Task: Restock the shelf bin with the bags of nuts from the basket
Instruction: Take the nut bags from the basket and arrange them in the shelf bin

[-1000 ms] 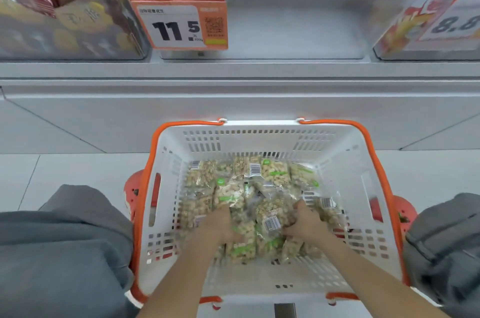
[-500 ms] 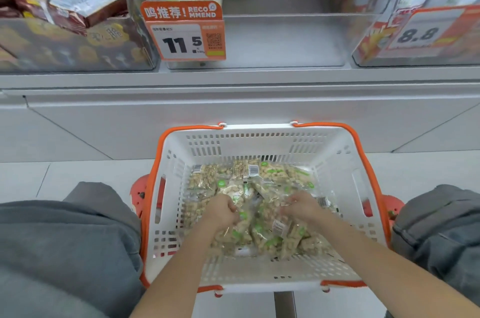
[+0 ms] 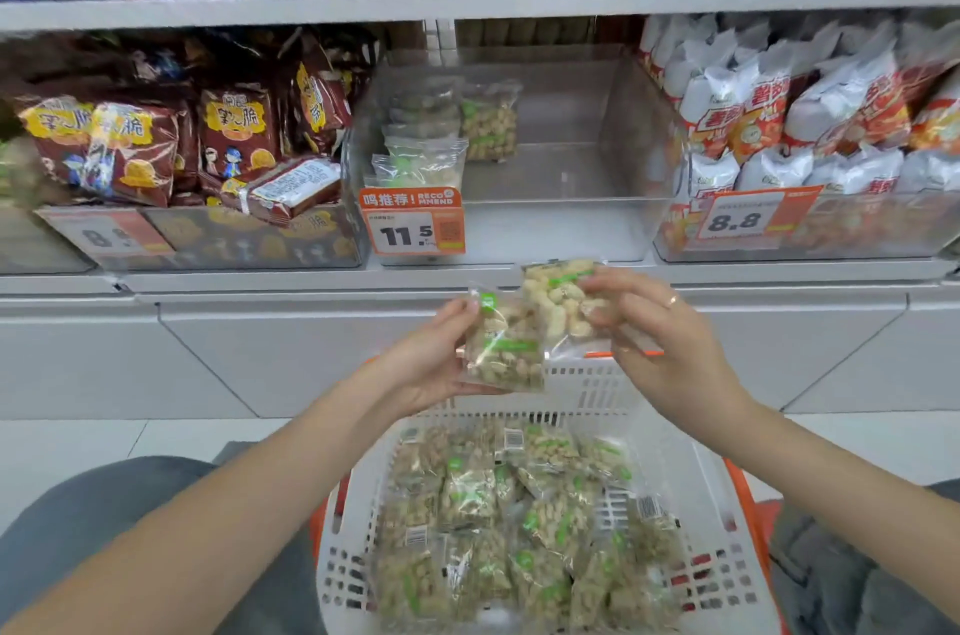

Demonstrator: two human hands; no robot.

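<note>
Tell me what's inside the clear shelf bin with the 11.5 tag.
The clear shelf bin holds a few bags of nuts stacked at its left; the rest shows bare floor. The price tag hides the front-left corner.

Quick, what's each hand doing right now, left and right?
Left hand: holding a bag of nuts above the basket.
Right hand: pinching a second nut bag, raised toward the shelf bin.

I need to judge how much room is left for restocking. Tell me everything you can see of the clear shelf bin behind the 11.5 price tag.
The bin is a clear, boxy plastic tub on the middle shelf, between brown snack packs and white-and-orange bags. An orange 11.5 tag hangs on its front left. A few nut bags stand along its left side; the rest looks bare. Neither hand touches it.
</note>
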